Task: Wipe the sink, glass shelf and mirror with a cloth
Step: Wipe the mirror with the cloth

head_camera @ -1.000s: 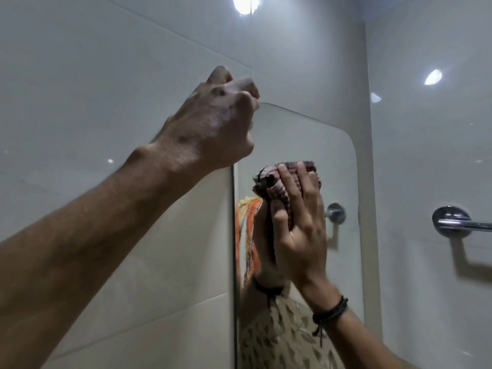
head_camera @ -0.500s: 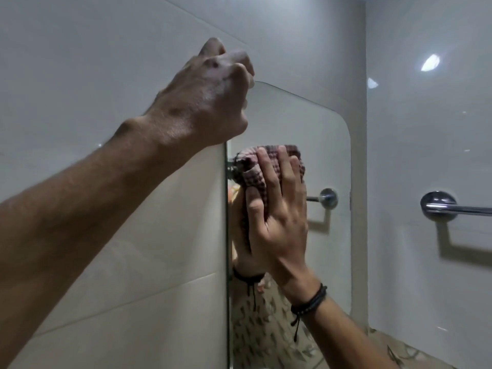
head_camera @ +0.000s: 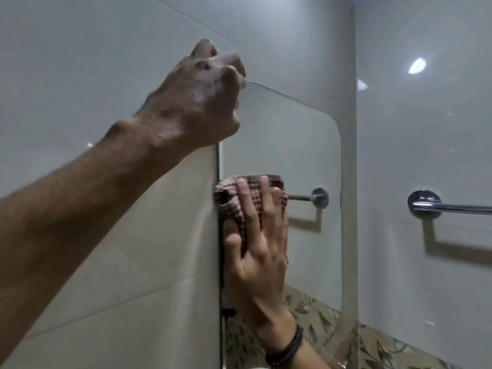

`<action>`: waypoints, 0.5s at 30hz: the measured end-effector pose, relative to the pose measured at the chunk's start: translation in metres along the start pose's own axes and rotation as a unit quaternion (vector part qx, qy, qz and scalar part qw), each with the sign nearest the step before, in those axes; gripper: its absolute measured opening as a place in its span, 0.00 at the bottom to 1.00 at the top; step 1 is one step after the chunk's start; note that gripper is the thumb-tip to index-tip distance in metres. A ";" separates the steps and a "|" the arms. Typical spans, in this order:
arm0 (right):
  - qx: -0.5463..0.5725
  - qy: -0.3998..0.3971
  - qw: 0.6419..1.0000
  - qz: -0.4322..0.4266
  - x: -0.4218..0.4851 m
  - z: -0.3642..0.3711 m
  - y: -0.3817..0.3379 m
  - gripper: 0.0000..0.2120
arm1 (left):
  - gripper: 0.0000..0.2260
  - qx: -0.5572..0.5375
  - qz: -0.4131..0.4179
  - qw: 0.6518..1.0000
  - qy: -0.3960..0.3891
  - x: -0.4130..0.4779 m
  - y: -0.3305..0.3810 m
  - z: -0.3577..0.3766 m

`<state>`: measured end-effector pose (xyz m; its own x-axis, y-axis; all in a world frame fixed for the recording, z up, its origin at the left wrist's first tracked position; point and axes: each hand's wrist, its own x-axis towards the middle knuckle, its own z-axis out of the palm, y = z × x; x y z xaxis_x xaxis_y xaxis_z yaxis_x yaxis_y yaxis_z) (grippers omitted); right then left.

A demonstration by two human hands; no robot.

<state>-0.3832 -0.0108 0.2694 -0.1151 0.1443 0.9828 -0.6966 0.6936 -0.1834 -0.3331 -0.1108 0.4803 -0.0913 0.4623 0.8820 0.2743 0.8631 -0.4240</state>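
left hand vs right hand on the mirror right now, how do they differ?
Left hand is a closed fist at the mirror's top left corner; right hand lies flat, fingers spread, lower along the left edge. Left hand holds no cloth; right hand presses the checked cloth to the glass. Only the right wrist wears dark bands. Both touch the mirror.

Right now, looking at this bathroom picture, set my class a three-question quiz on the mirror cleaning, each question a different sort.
1. True or false: the right hand presses the cloth flat against the mirror.
2. Multiple choice: where does the left hand sit? A) on the towel rail B) clenched at the mirror's upper left corner C) on the cloth
3. Fill in: the cloth lies near the mirror's ____ edge.

Key: 1 true; 2 B; 3 left.
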 end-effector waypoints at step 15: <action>0.017 0.033 0.986 0.163 0.003 -0.004 0.063 0.28 | 0.14 -0.006 0.007 1.000 0.011 0.000 -0.003 0.003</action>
<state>-0.4244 0.0360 0.2610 -0.2915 0.4015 0.8682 -0.6536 0.5791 -0.4872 -0.3370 -0.1133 0.4809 -0.0667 0.4689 0.8808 0.2873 0.8544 -0.4331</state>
